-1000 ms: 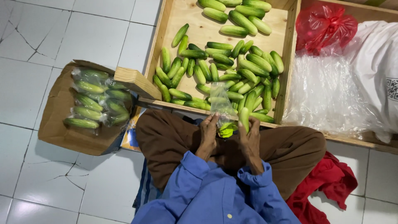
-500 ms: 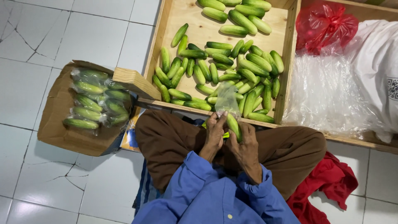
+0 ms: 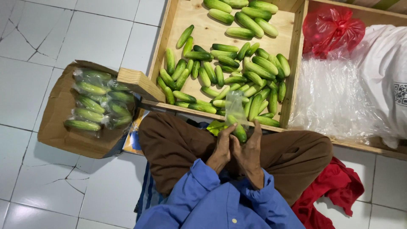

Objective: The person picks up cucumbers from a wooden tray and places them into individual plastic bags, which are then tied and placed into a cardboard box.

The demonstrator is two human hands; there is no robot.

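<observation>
I sit cross-legged in brown trousers and a blue shirt. My left hand (image 3: 221, 149) and my right hand (image 3: 251, 149) are pressed close together above my lap. Between them they hold a clear plastic bag (image 3: 234, 106) with a green cucumber (image 3: 239, 132) sticking up in it. The bag's loose top stands up against the front wall of a wooden crate (image 3: 157, 47). Many loose cucumbers (image 3: 220, 76) lie in the crate just beyond my hands.
A cardboard box (image 3: 55, 127) at my left holds bagged cucumbers (image 3: 95, 104). A pile of clear plastic bags (image 3: 335, 97), a red plastic bag (image 3: 333, 29) and a white sack (image 3: 388, 80) fill the right compartment. Red cloth (image 3: 328, 193) lies by my right knee.
The bag with the cucumber has shifted slightly right and up between my hands, and my fingers have closed in more tightly around it.
</observation>
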